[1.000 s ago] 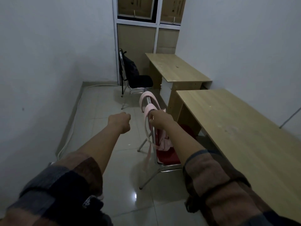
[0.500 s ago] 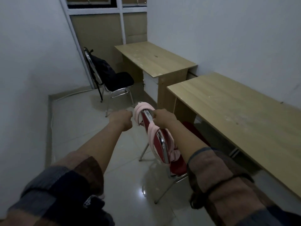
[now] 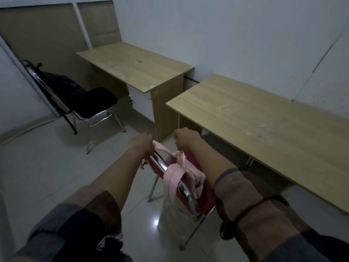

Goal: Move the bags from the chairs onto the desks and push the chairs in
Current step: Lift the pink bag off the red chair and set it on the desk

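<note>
A red chair (image 3: 205, 188) with a chrome frame stands in front of the near wooden desk (image 3: 268, 125). A pink bag (image 3: 190, 176) hangs over its backrest by its straps. My left hand (image 3: 141, 143) is closed on a pink strap at the backrest's far corner. My right hand (image 3: 186, 138) is closed just above the bag's top; what it grips is hidden. Farther back, a black bag (image 3: 62, 84) rests on a black chair (image 3: 98, 99) pulled out from the far wooden desk (image 3: 132, 63).
White walls close the room on the left and right. A window frame with brown panels (image 3: 56, 29) fills the far end. The pale tiled floor (image 3: 56, 167) is open between me and the black chair. A cable runs along the left skirting.
I have stepped closer and turned right toward the desks. My left hand has reached the backrest and closed on a pink strap; my right hand has shifted to the bag's top.
</note>
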